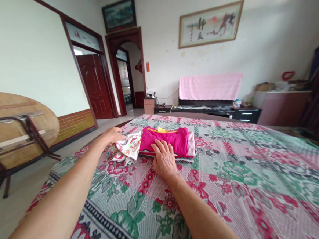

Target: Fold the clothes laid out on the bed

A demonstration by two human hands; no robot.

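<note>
My right hand point(164, 157) lies flat with fingers stretched over a folded bright pink shirt point(169, 137), which shows a yellow patch at its collar. That shirt tops a small stack of folded clothes, with a pale pink piece point(191, 144) showing at the right side. To the left, my left hand point(111, 136) has its fingers curled at the left edge of a white garment point(130, 145) with colourful cartoon prints. This garment is bunched and partly raised, close against the stack. The fingertips of my left hand are partly hidden.
A floral cloth point(225, 198) in pink, green and white covers the large surface under the clothes. A round folding table point(17, 130) leans on the left wall. Beyond stands a low black cabinet point(246, 115), with a pink cloth point(210, 87) draped above it.
</note>
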